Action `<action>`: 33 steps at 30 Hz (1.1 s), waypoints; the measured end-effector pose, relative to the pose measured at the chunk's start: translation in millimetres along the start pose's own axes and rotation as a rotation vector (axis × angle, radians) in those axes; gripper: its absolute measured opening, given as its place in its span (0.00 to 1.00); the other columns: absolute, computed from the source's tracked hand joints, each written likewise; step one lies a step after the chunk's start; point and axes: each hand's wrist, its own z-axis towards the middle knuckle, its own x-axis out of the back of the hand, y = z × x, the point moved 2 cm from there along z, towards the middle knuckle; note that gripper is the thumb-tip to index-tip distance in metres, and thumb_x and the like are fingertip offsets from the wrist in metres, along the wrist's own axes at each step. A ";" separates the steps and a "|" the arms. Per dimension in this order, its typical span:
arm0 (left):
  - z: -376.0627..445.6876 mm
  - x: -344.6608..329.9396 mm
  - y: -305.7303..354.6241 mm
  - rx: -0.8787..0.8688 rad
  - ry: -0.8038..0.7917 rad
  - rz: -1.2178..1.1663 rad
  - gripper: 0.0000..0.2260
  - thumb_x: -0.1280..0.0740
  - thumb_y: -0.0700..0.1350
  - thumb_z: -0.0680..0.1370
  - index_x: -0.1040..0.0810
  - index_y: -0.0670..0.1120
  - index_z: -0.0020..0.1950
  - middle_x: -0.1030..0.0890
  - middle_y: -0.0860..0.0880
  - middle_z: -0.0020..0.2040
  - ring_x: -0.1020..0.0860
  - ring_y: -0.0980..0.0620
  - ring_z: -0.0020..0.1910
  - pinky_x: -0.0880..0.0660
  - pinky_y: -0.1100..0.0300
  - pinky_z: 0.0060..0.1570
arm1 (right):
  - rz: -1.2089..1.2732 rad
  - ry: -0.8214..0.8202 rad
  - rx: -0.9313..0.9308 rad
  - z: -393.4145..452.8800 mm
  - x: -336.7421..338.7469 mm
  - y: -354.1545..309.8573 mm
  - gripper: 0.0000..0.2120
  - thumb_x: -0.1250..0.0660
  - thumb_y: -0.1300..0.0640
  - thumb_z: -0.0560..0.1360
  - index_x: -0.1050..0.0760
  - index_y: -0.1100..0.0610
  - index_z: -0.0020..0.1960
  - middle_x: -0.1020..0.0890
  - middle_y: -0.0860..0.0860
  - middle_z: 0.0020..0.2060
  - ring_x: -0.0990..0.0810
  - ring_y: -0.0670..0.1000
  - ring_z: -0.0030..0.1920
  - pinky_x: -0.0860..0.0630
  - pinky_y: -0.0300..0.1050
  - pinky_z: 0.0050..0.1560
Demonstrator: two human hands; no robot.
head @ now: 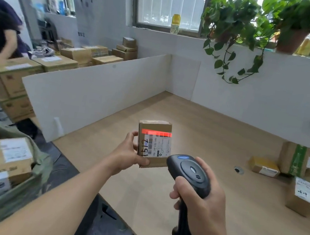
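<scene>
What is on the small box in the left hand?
A white label with barcodes and handwritten numbers, crossed by a red line. The scanner covers the box's lower right corner.

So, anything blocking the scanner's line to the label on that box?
Nothing visible. The scanner in the right hand faces the box across open air; its red line lands on the label. The left hand grips the box's left edge, clear of that line.
</scene>
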 end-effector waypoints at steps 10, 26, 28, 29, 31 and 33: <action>4.9 14.1 4.4 0.041 0.143 -0.010 0.45 0.23 0.30 0.68 0.40 0.53 0.77 0.22 0.45 0.54 0.17 0.44 0.53 0.20 0.45 0.59 | 0.025 -0.153 -0.028 44.2 6.1 6.1 0.31 0.26 0.55 0.62 0.25 0.49 0.65 0.14 0.57 0.39 0.18 0.54 0.32 0.23 0.44 0.29; 8.4 154.7 -22.9 0.124 -0.017 0.142 0.44 0.25 0.37 0.60 0.31 0.53 0.76 0.15 0.50 0.43 0.20 0.47 0.45 0.25 0.48 0.48 | -0.167 -0.447 0.071 49.4 -112.2 18.0 0.34 0.20 0.48 0.54 0.24 0.38 0.58 0.13 0.41 0.49 0.13 0.46 0.43 0.22 0.34 0.37; 9.5 190.6 -19.3 0.156 -0.062 0.258 0.40 0.25 0.39 0.60 0.26 0.53 0.73 0.15 0.53 0.39 0.22 0.49 0.44 0.28 0.51 0.47 | -0.218 -0.496 0.106 43.2 -139.3 14.7 0.29 0.19 0.57 0.59 0.23 0.39 0.55 0.14 0.35 0.47 0.14 0.42 0.44 0.23 0.30 0.39; 10.2 208.2 -17.9 0.167 -0.079 0.303 0.39 0.25 0.40 0.60 0.24 0.53 0.72 0.15 0.52 0.41 0.22 0.50 0.44 0.28 0.52 0.46 | -0.250 -0.509 0.126 40.9 -153.0 14.2 0.28 0.18 0.61 0.61 0.23 0.40 0.54 0.14 0.35 0.46 0.14 0.41 0.45 0.23 0.29 0.40; 10.8 240.4 -16.6 0.176 -0.103 0.388 0.37 0.23 0.40 0.61 0.22 0.55 0.70 0.14 0.46 0.47 0.21 0.46 0.47 0.25 0.51 0.48 | -0.289 -0.510 0.136 38.2 -180.4 19.3 0.28 0.18 0.67 0.64 0.22 0.42 0.54 0.14 0.36 0.46 0.14 0.41 0.46 0.23 0.29 0.42; 10.9 268.0 -18.4 0.181 -0.124 0.453 0.33 0.22 0.38 0.66 0.21 0.55 0.69 0.13 0.46 0.50 0.19 0.45 0.51 0.21 0.46 0.54 | -0.292 -0.503 0.130 36.2 -205.2 26.5 0.29 0.18 0.59 0.62 0.23 0.44 0.59 0.14 0.36 0.49 0.14 0.41 0.49 0.22 0.30 0.45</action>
